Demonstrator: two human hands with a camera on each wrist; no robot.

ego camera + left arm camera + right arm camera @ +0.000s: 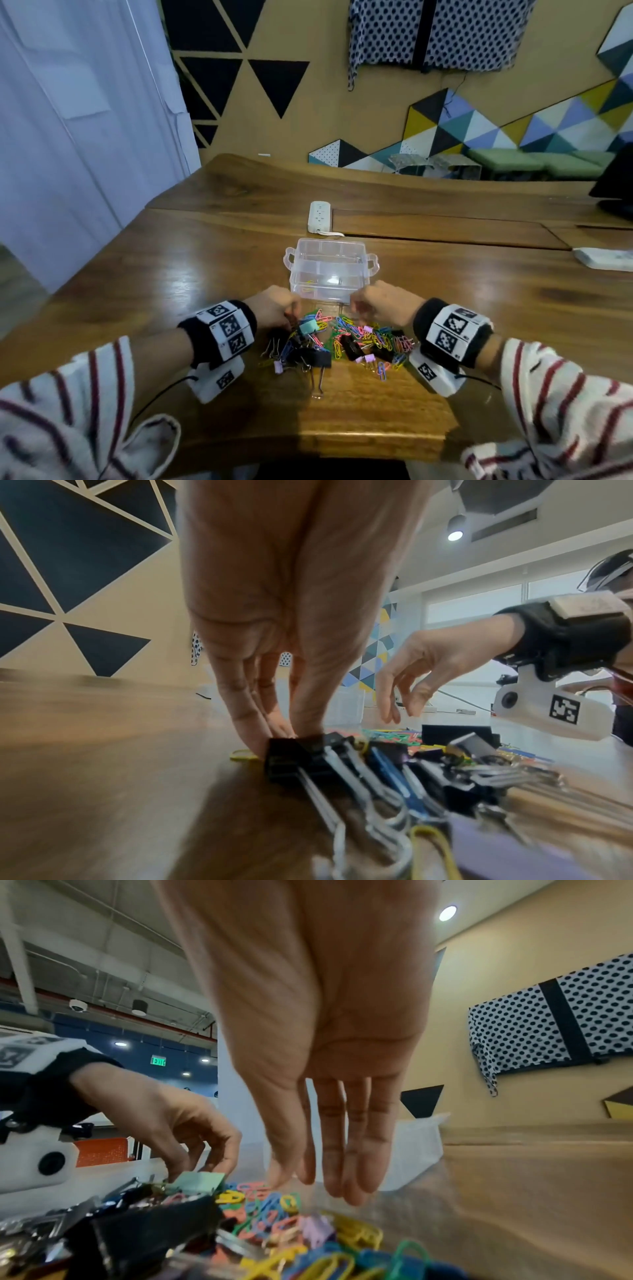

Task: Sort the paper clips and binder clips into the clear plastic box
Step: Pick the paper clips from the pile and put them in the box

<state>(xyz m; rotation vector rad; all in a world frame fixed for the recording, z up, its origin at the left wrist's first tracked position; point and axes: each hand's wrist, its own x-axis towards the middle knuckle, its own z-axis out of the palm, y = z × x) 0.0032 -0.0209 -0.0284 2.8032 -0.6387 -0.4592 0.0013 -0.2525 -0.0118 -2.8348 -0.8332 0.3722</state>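
Note:
A pile of coloured paper clips [363, 334] and binder clips [308, 356] lies on the wooden table just in front of the clear plastic box [329, 291], which stands open with a few clips in its front left compartment. My left hand [291, 313] reaches down at the pile's left edge. Its fingers and thumb [274, 737] close on the end of a yellow paper clip [241, 756] beside a black binder clip [287, 761]. My right hand [308, 1185] hovers over the pile's far right part, fingers hanging loose and holding nothing. A mint binder clip [198, 1179] sits beside the left hand.
A white power strip [319, 216] lies behind the box. A white flat object [606, 258] rests at the table's right edge, and a dark object [616, 192] stands further back. The table's front edge [308, 442] is close below the pile.

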